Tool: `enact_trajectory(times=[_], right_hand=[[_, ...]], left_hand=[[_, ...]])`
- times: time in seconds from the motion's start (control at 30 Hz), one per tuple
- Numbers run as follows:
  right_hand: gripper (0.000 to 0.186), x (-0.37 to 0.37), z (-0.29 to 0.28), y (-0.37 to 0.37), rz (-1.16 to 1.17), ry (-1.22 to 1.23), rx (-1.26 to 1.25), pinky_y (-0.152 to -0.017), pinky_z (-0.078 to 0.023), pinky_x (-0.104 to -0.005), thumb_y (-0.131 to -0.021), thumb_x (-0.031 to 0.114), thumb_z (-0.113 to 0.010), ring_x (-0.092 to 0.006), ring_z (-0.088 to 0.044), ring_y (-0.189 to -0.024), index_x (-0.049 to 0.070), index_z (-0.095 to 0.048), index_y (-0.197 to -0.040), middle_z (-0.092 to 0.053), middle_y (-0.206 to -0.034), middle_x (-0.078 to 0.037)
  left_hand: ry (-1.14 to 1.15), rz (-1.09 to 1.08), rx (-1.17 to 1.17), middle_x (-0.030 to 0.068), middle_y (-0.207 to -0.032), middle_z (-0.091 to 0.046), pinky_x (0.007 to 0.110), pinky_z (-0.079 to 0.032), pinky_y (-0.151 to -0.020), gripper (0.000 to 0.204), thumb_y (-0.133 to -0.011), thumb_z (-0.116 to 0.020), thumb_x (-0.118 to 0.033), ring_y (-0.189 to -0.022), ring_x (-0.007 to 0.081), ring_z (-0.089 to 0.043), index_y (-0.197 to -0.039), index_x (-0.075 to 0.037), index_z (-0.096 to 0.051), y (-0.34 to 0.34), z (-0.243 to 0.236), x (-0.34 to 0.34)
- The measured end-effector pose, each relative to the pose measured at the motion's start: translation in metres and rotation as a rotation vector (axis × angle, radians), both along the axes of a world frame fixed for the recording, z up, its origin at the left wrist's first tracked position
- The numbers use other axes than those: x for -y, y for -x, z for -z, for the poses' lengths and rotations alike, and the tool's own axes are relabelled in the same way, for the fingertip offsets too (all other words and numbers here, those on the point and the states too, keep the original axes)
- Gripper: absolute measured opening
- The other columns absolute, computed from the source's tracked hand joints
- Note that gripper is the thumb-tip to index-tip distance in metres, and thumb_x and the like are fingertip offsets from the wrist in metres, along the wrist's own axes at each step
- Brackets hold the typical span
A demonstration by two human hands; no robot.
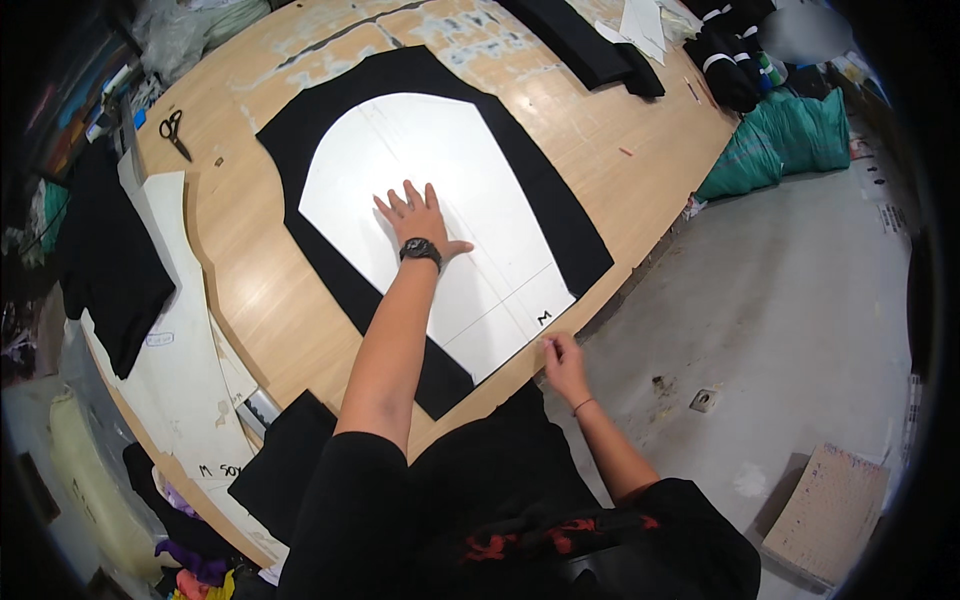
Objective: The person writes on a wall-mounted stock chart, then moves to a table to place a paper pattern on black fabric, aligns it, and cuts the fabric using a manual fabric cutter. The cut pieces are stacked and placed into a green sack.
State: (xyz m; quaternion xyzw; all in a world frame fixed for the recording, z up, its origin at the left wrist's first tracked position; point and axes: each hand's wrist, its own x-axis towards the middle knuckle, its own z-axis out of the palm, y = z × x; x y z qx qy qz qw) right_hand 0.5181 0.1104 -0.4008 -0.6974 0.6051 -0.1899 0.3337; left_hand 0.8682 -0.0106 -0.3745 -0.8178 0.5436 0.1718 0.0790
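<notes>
My left hand (pixel 415 220), with a dark watch at the wrist, lies open on a white paper pattern piece (pixel 490 230), fingers spread. The pattern has a rounded top and rests on a larger black fabric piece (pixel 590 260) on the wooden table (pixel 610 120). My right hand (pixel 562 362) is at the table's near edge, just beside the pattern's lower corner, with fingers pinched; whatever they hold, if anything, is too small to make out.
At left lie black scissors (pixel 172 135), black fabric (pixel 110 270) and more paper patterns (pixel 180 385). Dark rolls (pixel 725 75) and a folded black strip (pixel 560 40) are at back right. Green bundles (pixel 770 145) and a cardboard piece (pixel 825 510) sit beside the table.
</notes>
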Motion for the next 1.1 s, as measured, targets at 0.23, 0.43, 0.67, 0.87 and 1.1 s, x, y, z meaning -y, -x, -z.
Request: enact_trajectory(times=[0.23,0.43,0.67,0.87,1.1], right_hand=[[0.018,0.157,0.025,0.068,0.159,0.063,0.217,-0.071,-0.052,-0.0287,-0.108,0.019,-0.062,-0.0091,-0.061,-0.078,0.002,-0.068,-0.106,-0.067,-0.087,-0.003],[0.023,0.324,0.038,0.099,0.043,0.271,0.007,-0.084,-0.054,-0.0352,-0.109,0.021,-0.059,-0.0226,-0.067,-0.093,0.0,-0.067,-0.112,-0.071,-0.099,-0.011],[0.031,0.535,0.064,0.135,0.002,0.459,-0.305,-0.097,-0.054,-0.0454,-0.108,0.021,-0.059,-0.0401,-0.059,-0.121,-0.007,-0.065,-0.118,-0.053,-0.145,-0.028],[0.029,0.559,0.055,0.044,-0.032,0.41,-0.091,-0.087,-0.056,-0.0388,-0.108,0.023,-0.061,-0.0304,-0.067,-0.098,-0.004,-0.068,-0.115,-0.071,-0.113,-0.017],[0.017,0.391,0.016,-0.27,-0.707,-0.195,0.35,-0.073,-0.059,-0.0282,-0.103,0.012,-0.068,-0.0128,-0.068,-0.09,0.002,-0.066,-0.116,-0.07,-0.102,-0.006]], left_hand=[[-0.067,-0.062,-0.026,0.018,-0.178,-0.011,0.081,-0.005,-0.121,0.144,-0.063,-0.081,-0.084,-0.163,0.0458,-0.008,-0.172,-0.019,-0.015,0.006,0.001,0.006],[-0.043,-0.191,-0.126,0.0062,-0.181,0.003,0.091,-0.007,-0.112,0.147,-0.056,-0.084,-0.084,-0.165,0.0361,0.004,-0.172,-0.033,-0.009,0.004,0.013,0.0],[-0.082,-0.231,-0.142,0.0053,-0.18,0.001,0.09,-0.009,-0.113,0.146,-0.058,-0.088,-0.077,-0.165,0.0348,0.004,-0.172,-0.034,-0.008,0.01,0.002,0.005],[-0.116,-0.256,-0.161,0.0066,-0.18,0.0,0.088,-0.012,-0.114,0.146,-0.059,-0.093,-0.069,-0.165,0.0354,0.002,-0.172,-0.03,-0.009,0.014,-0.005,0.008],[-0.066,-0.39,-0.029,0.0053,-0.18,-0.008,0.083,-0.002,-0.12,0.104,-0.086,-0.077,-0.05,-0.164,0.0386,-0.005,-0.171,-0.028,-0.02,0.032,0.029,0.034]])
